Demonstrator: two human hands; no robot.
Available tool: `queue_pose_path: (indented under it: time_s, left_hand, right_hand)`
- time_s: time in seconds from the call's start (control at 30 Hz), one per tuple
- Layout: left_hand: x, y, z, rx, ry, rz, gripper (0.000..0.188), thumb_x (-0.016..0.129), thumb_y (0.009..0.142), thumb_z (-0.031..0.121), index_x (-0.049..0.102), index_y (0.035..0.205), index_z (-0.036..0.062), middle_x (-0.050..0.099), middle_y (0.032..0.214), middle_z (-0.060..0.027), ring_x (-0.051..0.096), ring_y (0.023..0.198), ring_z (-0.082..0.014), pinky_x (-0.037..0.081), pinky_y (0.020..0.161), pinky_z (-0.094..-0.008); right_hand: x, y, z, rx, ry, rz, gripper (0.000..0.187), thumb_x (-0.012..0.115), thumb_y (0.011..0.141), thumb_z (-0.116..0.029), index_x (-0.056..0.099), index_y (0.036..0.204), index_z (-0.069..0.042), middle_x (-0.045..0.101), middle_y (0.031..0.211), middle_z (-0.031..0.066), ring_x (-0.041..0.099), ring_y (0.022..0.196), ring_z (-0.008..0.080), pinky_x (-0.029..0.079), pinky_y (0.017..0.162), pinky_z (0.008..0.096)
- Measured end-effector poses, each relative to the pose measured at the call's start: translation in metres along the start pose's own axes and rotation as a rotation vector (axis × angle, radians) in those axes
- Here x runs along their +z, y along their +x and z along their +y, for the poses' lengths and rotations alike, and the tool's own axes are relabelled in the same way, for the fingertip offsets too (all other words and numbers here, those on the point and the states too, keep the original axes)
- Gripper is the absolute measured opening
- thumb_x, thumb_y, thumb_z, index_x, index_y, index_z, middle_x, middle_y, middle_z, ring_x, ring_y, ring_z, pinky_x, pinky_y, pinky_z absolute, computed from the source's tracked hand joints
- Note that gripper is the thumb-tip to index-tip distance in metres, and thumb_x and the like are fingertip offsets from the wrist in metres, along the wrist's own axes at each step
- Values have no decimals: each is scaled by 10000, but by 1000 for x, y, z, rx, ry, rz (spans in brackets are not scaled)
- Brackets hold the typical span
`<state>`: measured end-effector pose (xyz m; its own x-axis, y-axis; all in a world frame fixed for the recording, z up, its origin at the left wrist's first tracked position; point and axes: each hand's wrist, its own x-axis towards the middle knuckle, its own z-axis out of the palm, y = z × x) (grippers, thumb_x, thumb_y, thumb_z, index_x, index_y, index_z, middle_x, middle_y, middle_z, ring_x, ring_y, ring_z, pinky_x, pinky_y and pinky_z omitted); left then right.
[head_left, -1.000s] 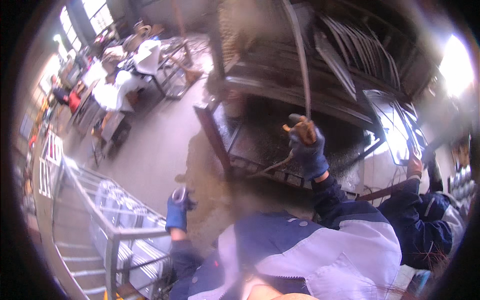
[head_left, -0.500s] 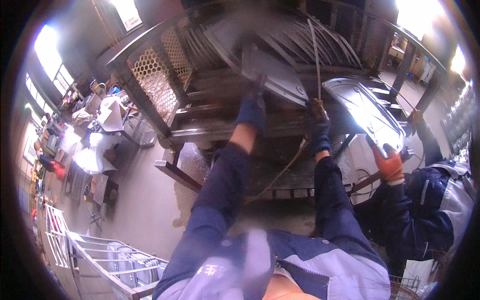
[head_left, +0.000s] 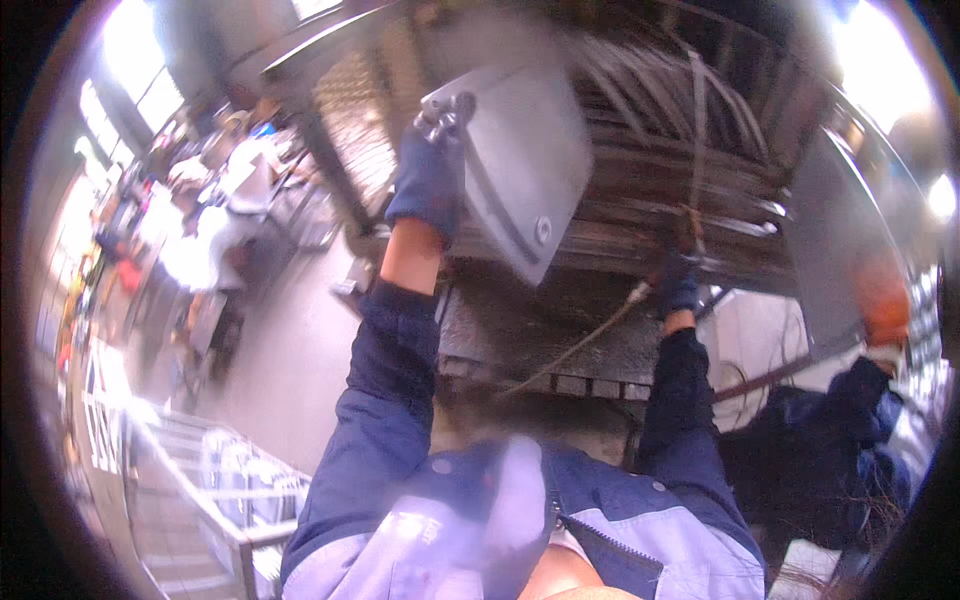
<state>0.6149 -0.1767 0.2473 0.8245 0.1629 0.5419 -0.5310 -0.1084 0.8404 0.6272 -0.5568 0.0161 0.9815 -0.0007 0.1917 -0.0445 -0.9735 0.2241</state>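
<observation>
My left hand [head_left: 430, 175], in a dark blue glove, is closed on the upper left edge of a flat grey sheet-metal panel [head_left: 535, 140]. The panel hangs tilted, with a round hole near its lower corner. My right hand [head_left: 678, 278], gloved too, is blurred at the front of a dark metal rack [head_left: 640, 200]. It appears closed around a thin pale hose [head_left: 598, 332], which trails down and left from it. A long pale strip [head_left: 697, 130] rises above that hand against the rack. Several thin panels stand in the rack behind.
At the right, a co-worker's orange-gloved hand [head_left: 880, 305] holds another grey panel [head_left: 840, 240]. A white rail frame [head_left: 240, 535] with stacked parts stands lower left. Cluttered work tables [head_left: 205, 320] line the far left, beyond a strip of floor [head_left: 285, 360].
My left hand has moved left with the panel, which is turned and stands clear of the rack's front. The co-worker's panel has swung right and more upright. My whole view has shifted.
</observation>
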Motion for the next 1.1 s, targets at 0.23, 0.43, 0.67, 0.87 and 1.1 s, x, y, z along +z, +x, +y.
queue_pose_path:
  time_s: [0.23, 0.43, 0.67, 0.87, 1.1]
  left_hand:
    - [-161, -147, 97, 208, -84, 70, 262, 491, 990, 142, 584, 1156, -37, 658, 1089, -122, 622, 1037, -175, 508, 903, -271]
    - [-222, -315, 185, 79, 576, 628, 268, 428, 1010, 129, 551, 1205, -8, 626, 1152, -130, 602, 1095, -199, 477, 968, -285]
    - [-288, -427, 257, -144, 1111, 1115, 400, 560, 958, 354, 651, 1133, 5, 687, 1026, -83, 623, 923, -156, 472, 846, -292]
    - [-379, -510, 279, -22, 948, 1482, 420, 617, 910, 382, 625, 1092, 5, 631, 955, -57, 565, 885, -178, 457, 801, -326]
    - [-411, -625, 260, 48, 712, 1578, 593, 503, 974, 346, 367, 1376, -67, 391, 1454, -183, 363, 1359, -255, 229, 1143, -373]
  right_hand:
    - [-42, -17, 12, 35, 868, 293, 379, 498, 934, -318, 592, 1162, -30, 615, 1120, 159, 600, 987, 280, 463, 862, 397]
    - [-87, -57, -65, -397, 1557, 298, 423, 416, 1002, -285, 536, 1281, 10, 585, 1225, 127, 563, 1087, 228, 424, 985, 386]
    - [-167, -146, -220, -1010, 1601, -242, 438, 514, 956, -299, 528, 1291, -16, 567, 1258, 136, 529, 1180, 262, 378, 1052, 399]
    - [-177, -186, -347, -1300, 1745, -915, 358, 582, 907, -88, 555, 1252, 0, 602, 1202, 108, 592, 1056, 186, 469, 930, 331]
    - [-246, -300, -471, -1800, 1176, -1201, 305, 669, 873, -165, 625, 1129, -5, 672, 898, 90, 586, 810, 107, 496, 746, 291]
